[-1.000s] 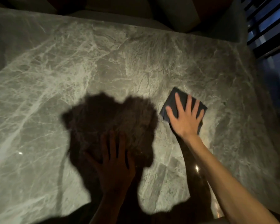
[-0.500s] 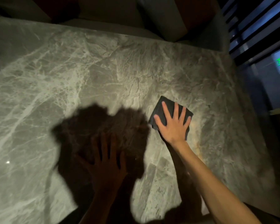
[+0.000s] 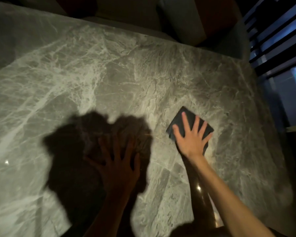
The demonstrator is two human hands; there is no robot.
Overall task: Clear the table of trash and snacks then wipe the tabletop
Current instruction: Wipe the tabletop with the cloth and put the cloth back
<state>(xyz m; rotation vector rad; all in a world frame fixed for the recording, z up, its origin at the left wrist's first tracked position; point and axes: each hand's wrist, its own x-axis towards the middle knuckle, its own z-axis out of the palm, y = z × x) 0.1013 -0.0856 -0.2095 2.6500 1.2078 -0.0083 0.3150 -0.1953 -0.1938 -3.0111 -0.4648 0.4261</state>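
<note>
Currently right hand [image 3: 191, 142], fingers spread flat, presses dark folded cloth [image 3: 186, 118] on marble surface [image 3: 109, 74]; left hand [image 3: 118, 170] flat, holding nothing.

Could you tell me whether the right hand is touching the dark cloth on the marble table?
Touching. The head view shows the right hand spread flat on the dark cloth, its straight fingers lying across the fabric with no gap.

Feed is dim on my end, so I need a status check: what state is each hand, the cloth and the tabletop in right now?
right hand: fingers spread, pressing flat on the cloth.
cloth: dark, folded, lying flat on the tabletop under the right hand.
left hand: fingers spread, flat on the tabletop, in shadow, holding nothing.
tabletop: marble, no trash or snacks visible; wetness cannot be told.
</note>
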